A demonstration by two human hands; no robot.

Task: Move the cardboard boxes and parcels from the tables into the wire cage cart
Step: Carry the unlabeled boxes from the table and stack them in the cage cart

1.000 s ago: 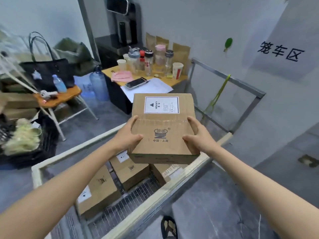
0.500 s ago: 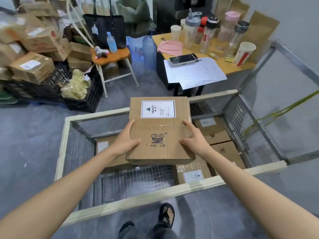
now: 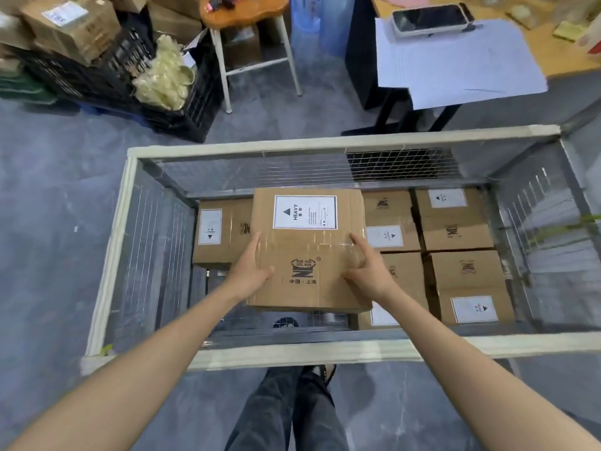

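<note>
Left hand (image 3: 252, 271) and right hand (image 3: 367, 271) grip the box (image 3: 309, 255) with curled fingers over the cart (image 3: 455, 349). Cartons (image 3: 466, 271) lie beneath them; a stack (image 3: 70, 24) beyond the left fingers seemingly remains.

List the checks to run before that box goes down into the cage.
1. Grip: left hand and right hand hold the HEAVY-label box at its sides: ok.
2. Box is inside the wire cage cart rim: ok.
3. Bare mesh floor shows below the box: ok.
4. Gap between the left box and the boxes on the right is wide enough: cannot tell.
5. Fingers under the box are clear: hidden, cannot tell.
</note>
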